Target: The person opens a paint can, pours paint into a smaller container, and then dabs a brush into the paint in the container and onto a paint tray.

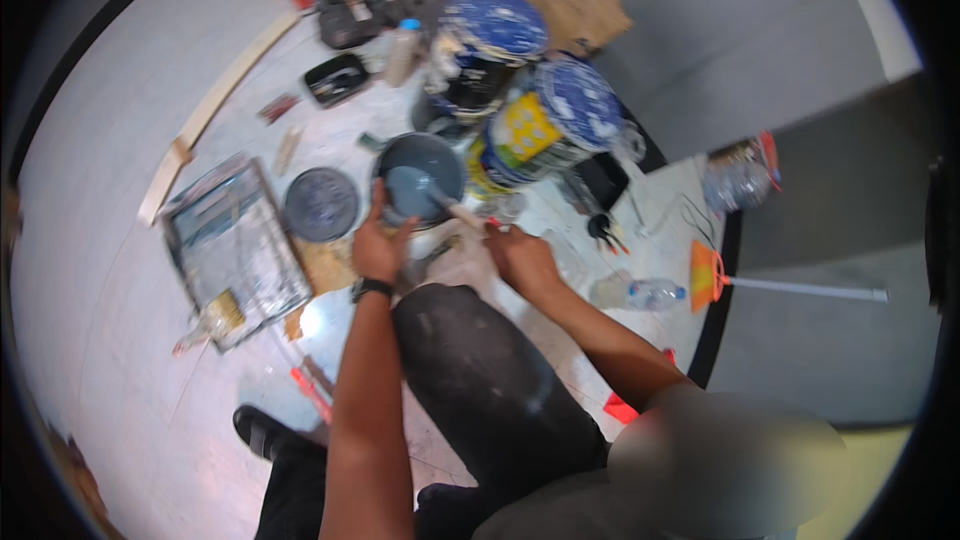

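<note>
A dark round bucket (pixel 457 162) with blue-grey paint (pixel 408 182) in it is on the floor in front of me. My left hand (pixel 378 248) grips its near left side, thumb and fingers spread along the rim. In my right hand (pixel 522 258) is a pale-handled tool (pixel 465 214), held in closed fingers. Its far end reaches over the rim into the paint; blur hides whether it is a brush or a scraper. Just left of the bucket lies a round grey-smeared lid (pixel 321 205).
A paint tray (pixel 292 275) with a wide brush (pixel 224 314) stands left. Two large blue-lidded paint pails (pixel 495 22) (pixel 578 105) stand beyond the bucket. Plastic bottles (pixel 655 293), black-and-orange pliers-like tools (pixel 604 232) and an orange-headed tool (pixel 706 278) lie right. A wooden strip (pixel 235 75) lies far left.
</note>
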Demonstrator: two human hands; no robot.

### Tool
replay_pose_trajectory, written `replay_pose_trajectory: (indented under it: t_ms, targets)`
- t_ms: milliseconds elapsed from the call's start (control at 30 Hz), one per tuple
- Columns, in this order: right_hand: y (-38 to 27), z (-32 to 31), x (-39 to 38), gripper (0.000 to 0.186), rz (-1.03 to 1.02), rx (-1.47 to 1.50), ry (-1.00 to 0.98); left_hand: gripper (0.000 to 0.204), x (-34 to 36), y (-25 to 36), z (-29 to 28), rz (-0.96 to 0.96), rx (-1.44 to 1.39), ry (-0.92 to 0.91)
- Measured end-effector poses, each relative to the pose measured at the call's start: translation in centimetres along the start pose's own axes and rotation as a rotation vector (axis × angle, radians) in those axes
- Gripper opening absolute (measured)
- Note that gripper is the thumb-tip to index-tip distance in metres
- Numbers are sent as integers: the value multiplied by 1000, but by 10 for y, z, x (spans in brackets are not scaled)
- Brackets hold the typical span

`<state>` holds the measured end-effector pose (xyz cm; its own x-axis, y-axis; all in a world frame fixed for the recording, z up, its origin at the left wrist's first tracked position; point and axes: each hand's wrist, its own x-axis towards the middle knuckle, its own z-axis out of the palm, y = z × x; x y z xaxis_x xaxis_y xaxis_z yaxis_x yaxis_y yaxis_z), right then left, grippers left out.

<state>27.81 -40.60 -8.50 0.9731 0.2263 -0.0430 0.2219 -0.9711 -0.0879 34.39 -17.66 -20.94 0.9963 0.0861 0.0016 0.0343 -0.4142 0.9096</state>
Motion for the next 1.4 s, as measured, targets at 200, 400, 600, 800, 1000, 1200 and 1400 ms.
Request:
replay_pose_trajectory:
  t_ms: [200,400,600,800,1000,1200,1400]
  targets:
    - [-12,12,-13,38,42,169,124,85,0,10,-6,136,-23,-3]
    - [-4,5,-44,44,67,133,-13,86,0,11,-3,138,-33,22]
    - [5,-32,-59,40,90,133,-61,88,5,7,-4,125,-11,38]
    - [9,-43,-48,40,0,426,273,91,0,14,-6,73,49,61]
    - [14,11,15,28,256,787,214,90,-1,30,-13,-67,-11,-41]
    - [15,11,-2,29,244,565,68,89,-3,32,-17,-31,40,12]
    - [11,-54,-35,29,326,458,-110,89,1,24,-16,-98,-4,-20]
